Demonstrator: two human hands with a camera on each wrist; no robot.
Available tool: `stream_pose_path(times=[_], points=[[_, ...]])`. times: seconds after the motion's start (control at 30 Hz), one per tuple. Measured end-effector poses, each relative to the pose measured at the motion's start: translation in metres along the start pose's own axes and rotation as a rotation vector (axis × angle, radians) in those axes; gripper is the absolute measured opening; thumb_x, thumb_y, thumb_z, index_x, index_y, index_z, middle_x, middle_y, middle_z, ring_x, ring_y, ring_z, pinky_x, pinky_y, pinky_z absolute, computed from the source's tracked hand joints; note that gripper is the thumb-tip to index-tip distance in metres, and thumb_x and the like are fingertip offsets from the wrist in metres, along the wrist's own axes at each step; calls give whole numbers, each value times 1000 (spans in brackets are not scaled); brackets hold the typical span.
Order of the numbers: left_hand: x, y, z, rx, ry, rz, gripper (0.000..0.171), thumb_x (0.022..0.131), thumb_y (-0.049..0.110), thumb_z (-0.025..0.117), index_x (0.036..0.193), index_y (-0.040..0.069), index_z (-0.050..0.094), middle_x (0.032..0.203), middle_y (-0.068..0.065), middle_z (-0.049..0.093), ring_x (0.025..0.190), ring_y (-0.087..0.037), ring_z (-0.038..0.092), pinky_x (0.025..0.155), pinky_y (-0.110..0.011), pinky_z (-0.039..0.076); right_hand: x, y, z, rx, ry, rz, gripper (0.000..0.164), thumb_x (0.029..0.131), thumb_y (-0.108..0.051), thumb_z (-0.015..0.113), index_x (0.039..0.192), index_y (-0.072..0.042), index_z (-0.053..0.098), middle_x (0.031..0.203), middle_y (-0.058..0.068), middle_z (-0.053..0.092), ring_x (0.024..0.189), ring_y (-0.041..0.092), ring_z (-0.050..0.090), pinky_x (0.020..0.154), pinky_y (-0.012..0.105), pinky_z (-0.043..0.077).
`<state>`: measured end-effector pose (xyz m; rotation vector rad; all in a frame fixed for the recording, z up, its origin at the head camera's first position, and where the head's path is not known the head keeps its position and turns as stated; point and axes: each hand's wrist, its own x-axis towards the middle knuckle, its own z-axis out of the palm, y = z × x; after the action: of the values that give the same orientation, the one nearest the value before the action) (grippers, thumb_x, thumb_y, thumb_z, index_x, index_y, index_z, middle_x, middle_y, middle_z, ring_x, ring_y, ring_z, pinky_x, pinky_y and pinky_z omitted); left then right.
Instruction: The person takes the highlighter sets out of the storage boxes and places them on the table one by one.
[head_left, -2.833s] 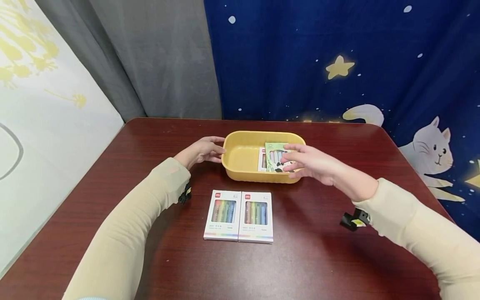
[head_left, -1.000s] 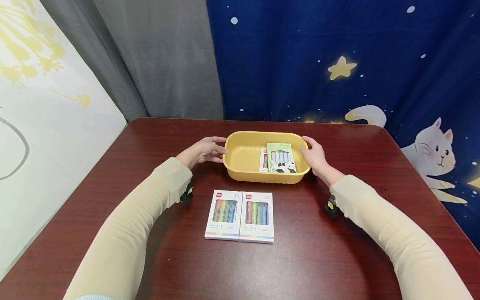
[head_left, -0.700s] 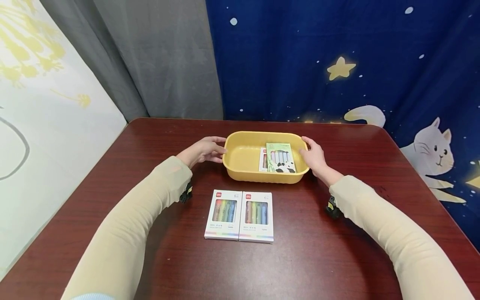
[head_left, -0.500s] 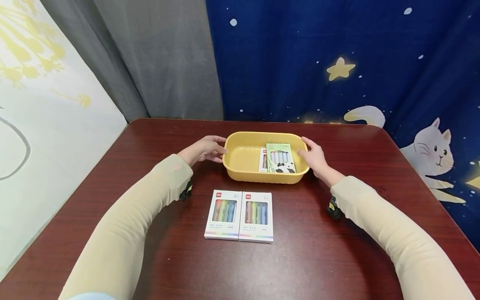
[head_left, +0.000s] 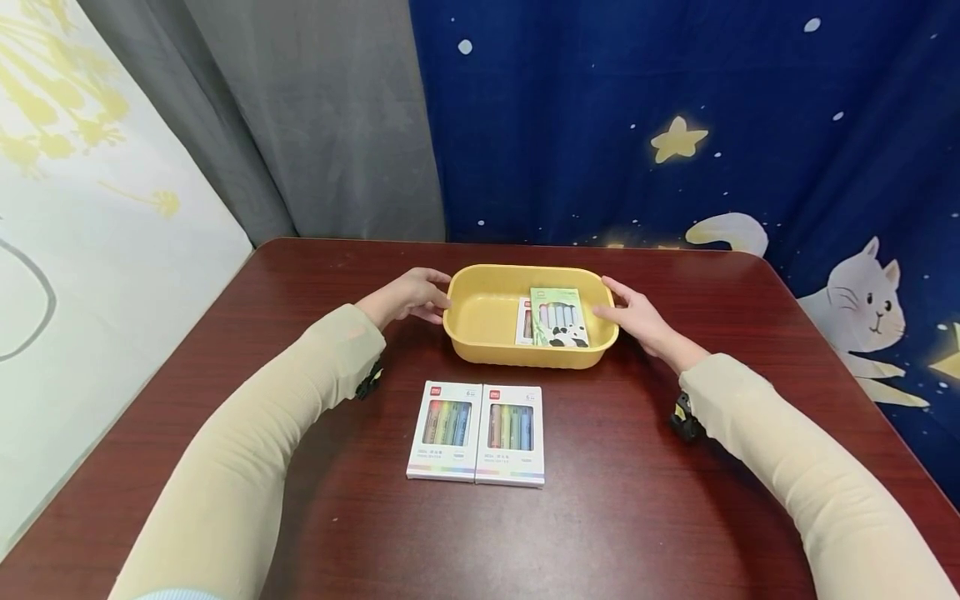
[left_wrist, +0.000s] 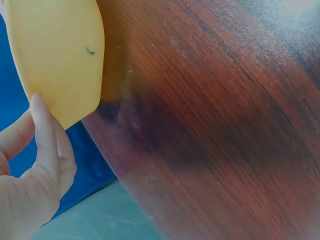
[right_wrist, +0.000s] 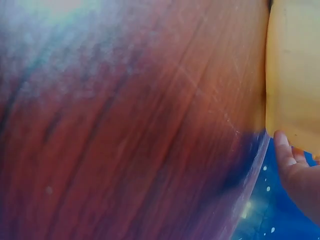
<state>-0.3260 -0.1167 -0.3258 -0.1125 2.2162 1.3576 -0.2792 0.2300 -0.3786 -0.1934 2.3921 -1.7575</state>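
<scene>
In the head view, a yellow plastic basket (head_left: 483,321) stands towards the back of the table. My left hand (head_left: 408,296) touches its left end, fingers fairly straight, thumb tip at the rim. At the right end is my right hand (head_left: 641,321), fingers extended along the outside and thumb over the rim. Inside the basket's right half, a green marker box (head_left: 560,318) with a panda print partly covers a white marker box (head_left: 524,321). In the wrist views, fingertips of the left hand (left_wrist: 42,150) and right hand (right_wrist: 295,167) meet the basket's outer walls.
Two white boxes of coloured markers, a left box (head_left: 445,431) and a right box (head_left: 511,435), lie side by side in front of the basket on the dark red table (head_left: 600,517). Behind the table's far edge hang a grey curtain (head_left: 337,125) and a blue curtain (head_left: 547,125).
My right hand came from over the green box to the basket's right end, then its wrist shifted right and its thumb lifted. The left hand rose slightly. The basket has barely moved.
</scene>
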Motion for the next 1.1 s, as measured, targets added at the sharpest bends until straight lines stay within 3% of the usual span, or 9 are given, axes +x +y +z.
stream_pose_path(times=[0.27,0.37,0.5,0.83,1.1], points=[[-4,12,3,81,135,152,51,87,-3,52,136,6,39,102,-15,51,77,-17,54,75,-35,56,0,0,0,7,-3,-14,71,89,-8,57,146,-4,15,139,26,33,94,0,48,78,13,49],[-7,21,6,49,146,181,50,88,-3,51,136,6,39,108,-16,50,90,-24,55,82,-38,54,-1,1,0,1,6,-13,71,89,-8,57,146,-4,15,139,25,34,97,3,47,76,11,48],[-9,31,11,6,115,169,52,87,-3,52,137,6,38,126,-18,47,109,-32,52,84,-38,53,-1,0,0,-9,6,-20,70,89,-7,57,146,-3,16,140,25,33,97,4,47,75,11,48],[-6,45,37,-93,37,120,51,87,-1,54,136,7,40,129,-15,48,115,-33,50,91,-39,50,1,-1,0,-16,-5,-3,72,89,-9,58,146,-6,15,141,25,32,91,-1,51,75,14,50],[5,46,55,-107,-13,77,53,88,2,54,139,8,37,135,-12,42,85,-19,60,88,-36,51,1,2,-1,0,0,-25,72,88,-7,58,146,-4,16,139,26,33,90,-1,52,74,13,50]])
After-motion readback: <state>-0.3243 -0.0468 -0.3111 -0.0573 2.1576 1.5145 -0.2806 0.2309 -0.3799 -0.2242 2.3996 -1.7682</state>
